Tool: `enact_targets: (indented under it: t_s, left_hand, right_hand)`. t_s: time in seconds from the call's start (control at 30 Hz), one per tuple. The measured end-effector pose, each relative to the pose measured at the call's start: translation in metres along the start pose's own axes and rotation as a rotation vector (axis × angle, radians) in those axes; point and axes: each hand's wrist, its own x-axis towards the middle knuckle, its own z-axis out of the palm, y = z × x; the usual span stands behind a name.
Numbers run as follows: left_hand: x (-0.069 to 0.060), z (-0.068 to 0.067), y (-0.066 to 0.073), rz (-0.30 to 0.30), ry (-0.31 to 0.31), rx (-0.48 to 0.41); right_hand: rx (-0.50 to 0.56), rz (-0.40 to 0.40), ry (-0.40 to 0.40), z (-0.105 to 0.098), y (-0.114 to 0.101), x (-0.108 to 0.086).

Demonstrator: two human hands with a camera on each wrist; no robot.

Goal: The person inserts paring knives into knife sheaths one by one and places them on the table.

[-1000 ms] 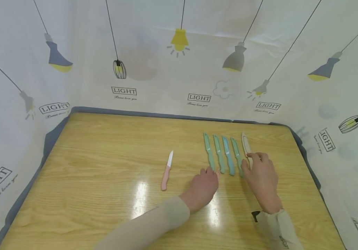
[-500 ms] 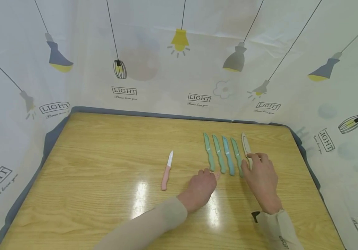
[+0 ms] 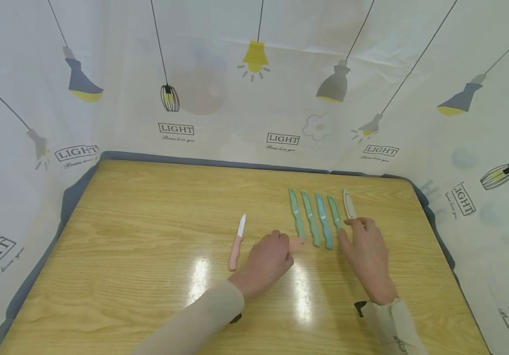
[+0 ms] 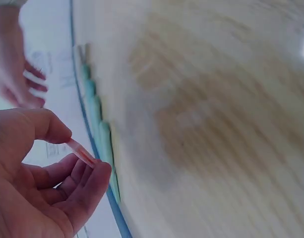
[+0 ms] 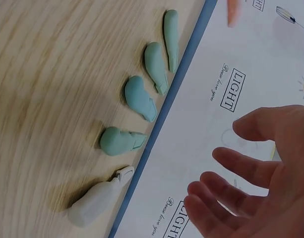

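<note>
My left hand (image 3: 265,259) pinches a pink knife sheath (image 4: 82,152) between thumb and fingertips, above the table. Its blurred tip pokes out past the fingers in the head view. Left of that hand lies a pink-handled paring knife (image 3: 235,252), its pale blade bare. My right hand (image 3: 367,254) hovers, fingers loosely spread and holding nothing, near a cream sheathed knife (image 3: 349,203); in the head view it covers that knife's handle. Beside it in the row lie a green knife (image 3: 335,209), a blue knife (image 3: 324,222) and two more green ones, all sheathed.
The wooden table (image 3: 148,212) has a blue-grey border (image 3: 219,165) along its back and sides. Behind it rises a pale sheet (image 3: 228,98) printed with lamps. Bare tabletop stretches left of the pink knife.
My left hand has drawn back leftward from the row with the pink sheath, towards the bare pink knife. My right hand has shifted slightly left. The row of knives looks the same.
</note>
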Motion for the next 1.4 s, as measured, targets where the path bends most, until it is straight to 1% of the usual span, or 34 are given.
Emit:
enact_targets:
  t_s: [0.1, 0.23, 0.3, 0.4, 0.53, 0.63, 0.7, 0.83, 0.93, 1.03, 1.13, 1.3, 1.4]
  left_hand:
    - [-0.004, -0.010, -0.010, -0.024, 0.037, -0.115]
    - [-0.009, -0.023, -0.023, -0.081, 0.043, -0.235]
    - [-0.012, -0.029, -0.029, -0.111, 0.040, -0.292]
    - [-0.015, -0.036, -0.037, -0.138, 0.054, -0.371]
    - [-0.018, -0.040, -0.049, -0.148, 0.092, -0.457]
    - [-0.021, -0.041, -0.058, -0.176, 0.131, -0.530]
    - [-0.025, -0.042, -0.063, -0.202, 0.153, -0.620]
    - [-0.030, -0.043, -0.073, -0.271, 0.160, -0.905]
    - [-0.032, -0.043, -0.081, -0.313, 0.152, -1.102]
    - [-0.034, -0.044, -0.087, -0.340, 0.152, -1.224]
    - [-0.037, -0.044, -0.092, -0.355, 0.163, -1.298]
    - [-0.043, -0.046, -0.101, -0.356, 0.200, -1.371]
    - [-0.046, -0.048, -0.106, -0.378, 0.219, -1.405]
  right_hand:
    - [0.066, -0.013, -0.036, 0.002, -0.004, 0.001]
    - [0.110, -0.016, -0.095, 0.005, -0.013, 0.002]
    - [0.116, -0.042, -0.090, 0.008, -0.019, 0.003]
    - [0.128, -0.075, -0.082, 0.014, -0.028, 0.005]
    - [0.136, -0.113, -0.059, 0.022, -0.039, 0.008]
    - [0.133, -0.160, -0.030, 0.028, -0.047, 0.007]
    - [0.126, -0.188, -0.022, 0.032, -0.052, 0.006]
    - [0.118, -0.217, -0.028, 0.039, -0.061, 0.005]
    - [0.117, -0.254, -0.001, 0.044, -0.066, 0.004]
    - [0.117, -0.294, 0.027, 0.049, -0.071, 0.003]
    - [0.117, -0.298, 0.021, 0.053, -0.077, 0.002]
    - [0.129, -0.291, -0.051, 0.058, -0.093, 0.001]
    - [0.122, -0.292, -0.101, 0.062, -0.103, 0.001]
